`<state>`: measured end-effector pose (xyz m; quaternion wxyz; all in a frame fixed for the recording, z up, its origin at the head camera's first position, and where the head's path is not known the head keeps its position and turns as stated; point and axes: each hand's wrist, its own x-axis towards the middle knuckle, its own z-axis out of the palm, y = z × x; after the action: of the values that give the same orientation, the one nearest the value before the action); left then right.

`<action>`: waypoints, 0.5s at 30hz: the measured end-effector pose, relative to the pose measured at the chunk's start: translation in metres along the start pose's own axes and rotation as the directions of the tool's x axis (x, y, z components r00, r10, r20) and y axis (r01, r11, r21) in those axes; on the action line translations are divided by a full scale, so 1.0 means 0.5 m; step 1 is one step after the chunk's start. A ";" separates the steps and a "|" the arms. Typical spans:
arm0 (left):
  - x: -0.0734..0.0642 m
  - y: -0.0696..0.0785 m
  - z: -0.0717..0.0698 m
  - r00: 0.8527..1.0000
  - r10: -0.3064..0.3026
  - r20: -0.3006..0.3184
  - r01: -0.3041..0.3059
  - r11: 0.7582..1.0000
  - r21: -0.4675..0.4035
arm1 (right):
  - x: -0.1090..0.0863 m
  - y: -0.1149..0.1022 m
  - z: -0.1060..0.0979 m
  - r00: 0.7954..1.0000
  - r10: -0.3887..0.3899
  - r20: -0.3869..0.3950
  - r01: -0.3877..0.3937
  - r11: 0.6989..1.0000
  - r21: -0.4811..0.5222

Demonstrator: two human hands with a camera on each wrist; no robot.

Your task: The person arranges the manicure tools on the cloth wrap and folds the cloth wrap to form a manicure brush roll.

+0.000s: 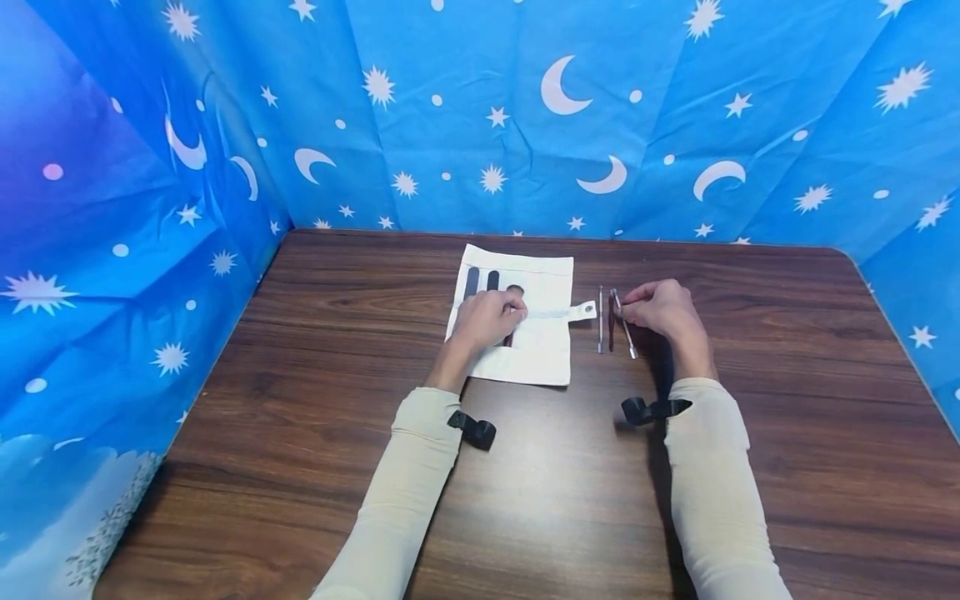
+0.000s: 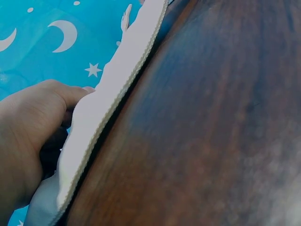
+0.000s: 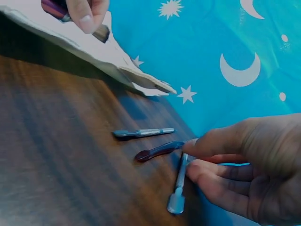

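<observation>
The right hand [image 1: 663,308] pinches a slender metal tool [image 3: 179,184] between thumb and fingertips, beside a dark red tool [image 3: 160,151] and a second metal tool [image 1: 600,323] on the tabletop [image 1: 555,508]. The left hand [image 1: 486,320], fingers bent, lies over a brush [image 3: 102,33] on the white pouch [image 1: 547,350]; whether it grips the brush cannot be told.

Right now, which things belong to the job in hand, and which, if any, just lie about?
Likely the job: pouch, brush, two dark strips, two silvery tools, dark red tool.
Setting only, nothing stray seen: table, patterned cloth, wrist cameras.
</observation>
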<state>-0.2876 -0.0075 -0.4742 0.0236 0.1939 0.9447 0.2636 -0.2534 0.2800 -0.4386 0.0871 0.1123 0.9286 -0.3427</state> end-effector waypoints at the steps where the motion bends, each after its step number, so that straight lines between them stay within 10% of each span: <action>1: 0.000 0.000 0.001 1.000 0.002 -0.003 -0.002 1.000 0.003 | -0.005 0.002 0.002 1.000 -0.004 -0.011 0.004 1.000 0.004; 15: -0.005 0.011 0.003 1.000 -0.008 -0.018 0.008 1.000 -0.006 | -0.034 -0.013 0.027 0.984 0.091 -0.152 -0.082 0.995 0.059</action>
<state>-0.2830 -0.0033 -0.4726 0.0168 0.1875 0.9448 0.2682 -0.2379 0.2636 -0.4406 0.0268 0.1810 0.9174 -0.3534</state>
